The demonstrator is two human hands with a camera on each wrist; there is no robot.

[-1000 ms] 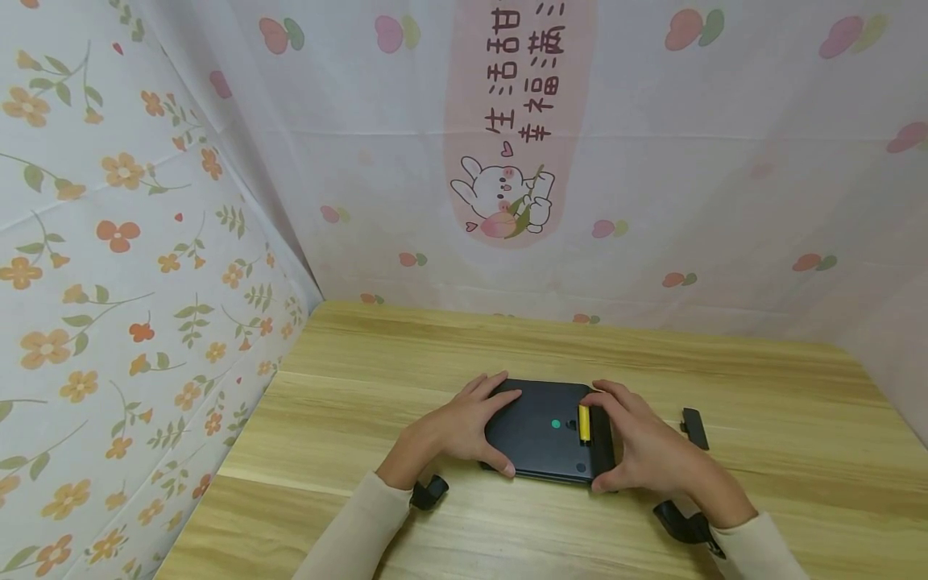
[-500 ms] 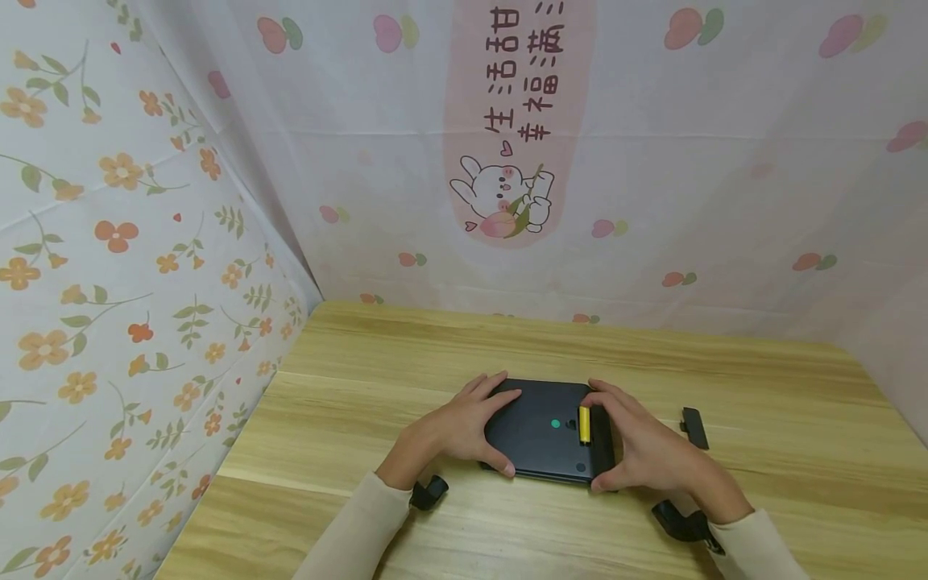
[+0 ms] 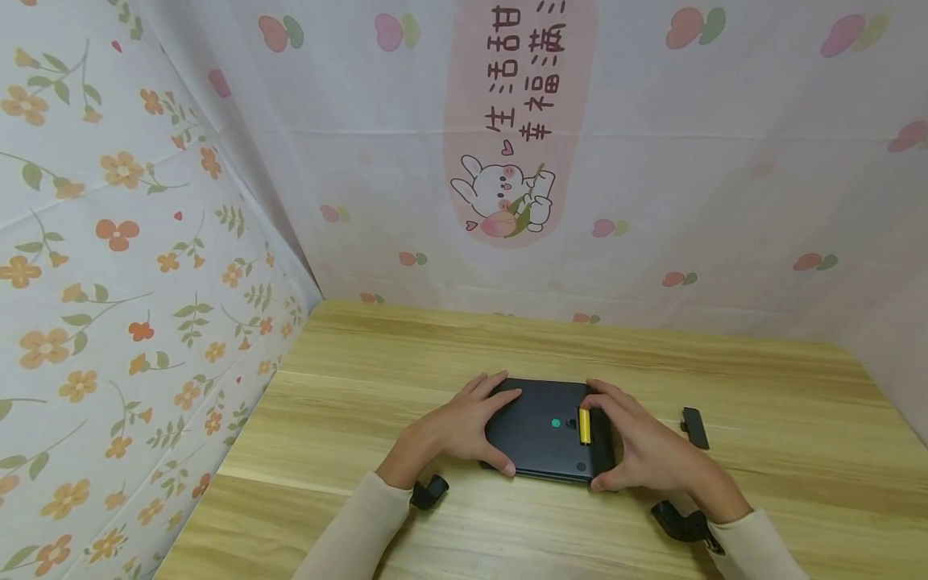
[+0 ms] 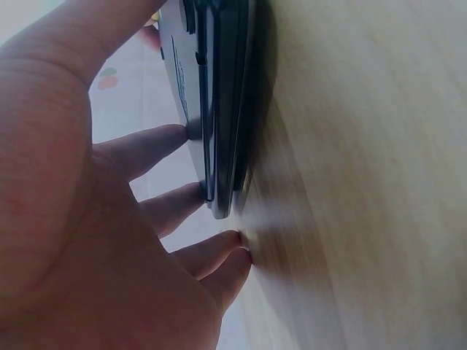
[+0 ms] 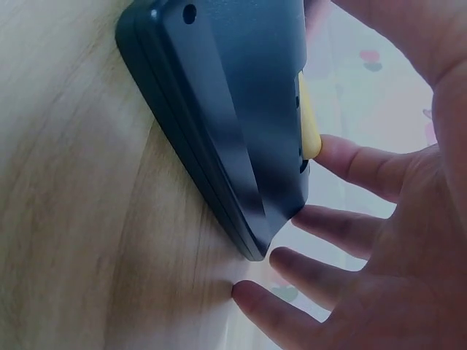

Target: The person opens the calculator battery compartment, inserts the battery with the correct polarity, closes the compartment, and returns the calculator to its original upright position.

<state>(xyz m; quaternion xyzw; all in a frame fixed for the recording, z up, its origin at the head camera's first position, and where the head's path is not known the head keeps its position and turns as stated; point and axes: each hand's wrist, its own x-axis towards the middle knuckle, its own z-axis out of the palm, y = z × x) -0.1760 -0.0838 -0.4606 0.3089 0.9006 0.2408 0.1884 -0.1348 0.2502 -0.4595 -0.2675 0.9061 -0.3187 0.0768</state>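
A flat black calculator lies face down on the table, a green dot on its back. In its uncovered compartment near the right end is a yellow battery. My left hand grips the calculator's left end, thumb at the near edge and fingers across the back and far edge. With my right hand I hold the right end between thumb and fingers. The right index fingertip touches the end of the battery in the right wrist view. Seen from the left wrist, the calculator shows its side edge.
A small black battery cover lies on the wooden table, right of the calculator. Black wrist devices sit under both forearms. Patterned cloth hangs behind the table and at the left.
My right fingertips have shifted slightly left along the calculator's far edge, and the index finger lies a little farther over the battery's end. The left hand and calculator stay still.
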